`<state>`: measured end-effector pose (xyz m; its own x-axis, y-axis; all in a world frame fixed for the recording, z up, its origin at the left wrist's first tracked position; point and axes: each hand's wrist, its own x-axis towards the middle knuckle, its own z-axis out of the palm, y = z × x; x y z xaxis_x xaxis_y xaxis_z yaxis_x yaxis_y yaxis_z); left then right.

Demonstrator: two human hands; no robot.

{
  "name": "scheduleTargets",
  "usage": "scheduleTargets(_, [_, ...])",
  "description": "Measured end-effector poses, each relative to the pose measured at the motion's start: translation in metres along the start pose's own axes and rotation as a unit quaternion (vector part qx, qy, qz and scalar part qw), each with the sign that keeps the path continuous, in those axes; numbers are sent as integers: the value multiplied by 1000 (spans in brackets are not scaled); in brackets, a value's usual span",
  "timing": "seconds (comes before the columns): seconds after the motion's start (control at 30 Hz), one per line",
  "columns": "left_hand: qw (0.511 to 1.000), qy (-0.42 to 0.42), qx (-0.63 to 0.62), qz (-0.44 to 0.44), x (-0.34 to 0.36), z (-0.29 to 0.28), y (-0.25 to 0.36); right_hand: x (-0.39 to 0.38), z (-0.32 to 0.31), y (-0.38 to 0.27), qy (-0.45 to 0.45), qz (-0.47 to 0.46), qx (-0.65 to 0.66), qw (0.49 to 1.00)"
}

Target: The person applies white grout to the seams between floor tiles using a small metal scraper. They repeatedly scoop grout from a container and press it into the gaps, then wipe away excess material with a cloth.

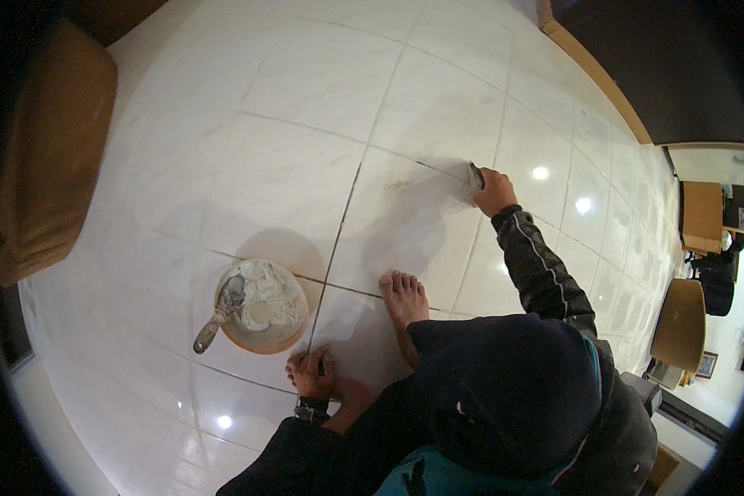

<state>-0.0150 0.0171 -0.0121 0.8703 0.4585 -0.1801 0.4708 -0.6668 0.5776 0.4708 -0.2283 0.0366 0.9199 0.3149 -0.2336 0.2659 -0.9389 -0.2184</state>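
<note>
Right hand [494, 192]: fingers clamped on a small flat tool with a dark edge [477, 176], down at a tile joint on the glossy white tile floor [289, 182]. Left hand [312, 372]: low by the left foot, near the bucket; can't tell if its fingers are apart or together. Round orange bucket of white paste [260, 350] sits left of the bare right foot [407, 302], trowel with a worn handle [207, 336] overhanging the rim lower left. Room: tile runs well past the right hand to the wood-edged dark cabinet [661, 66]; brown upholstered seat [54, 149] bounds far left.
</note>
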Motion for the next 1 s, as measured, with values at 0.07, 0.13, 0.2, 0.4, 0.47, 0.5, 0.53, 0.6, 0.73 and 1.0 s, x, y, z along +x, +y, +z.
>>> scheduleTargets(0.07, [1000, -6, 4, -4, 1, -1, 2, 1, 4, -12, 1, 7, 13, 1000])
scheduleTargets(0.13, [1000, 4, 10, 0, 2, -1, 4, 10, 14, -24, 3, 11, 15, 1000])
scheduleTargets(0.2, [1000, 8, 3, -1, 2, 0, 4, 20, 19, -47, 5, 15, 16, 1000])
scheduleTargets(0.4, [1000, 16, -5, -3, 2, -1, 5, 35, 33, -103, 34, 7, -31, 999])
scheduleTargets(0.47, [1000, 19, -12, -7, 1, 0, 2, 32, 35, -113, 35, -20, -47, 998])
scheduleTargets(0.5, [1000, 24, -18, 2, 0, 2, 0, 28, 35, -115, 35, -31, -53, 998])
scheduleTargets(0.53, [999, 29, -24, 11, -1, 3, -2, 24, 35, -117, 34, -41, -59, 997])
scheduleTargets(0.6, [999, 28, -19, 17, -2, 3, -3, 12, 36, -116, 15, -83, -102, 991])
scheduleTargets(0.73, [998, 49, 18, 37, 1, 2, 4, -7, 48, -90, -2, -188, -141, 972])
scheduleTargets(1.0, [998, 50, -39, 13, -4, 8, -8, -22, 27, -25, -64, -307, -67, 947])
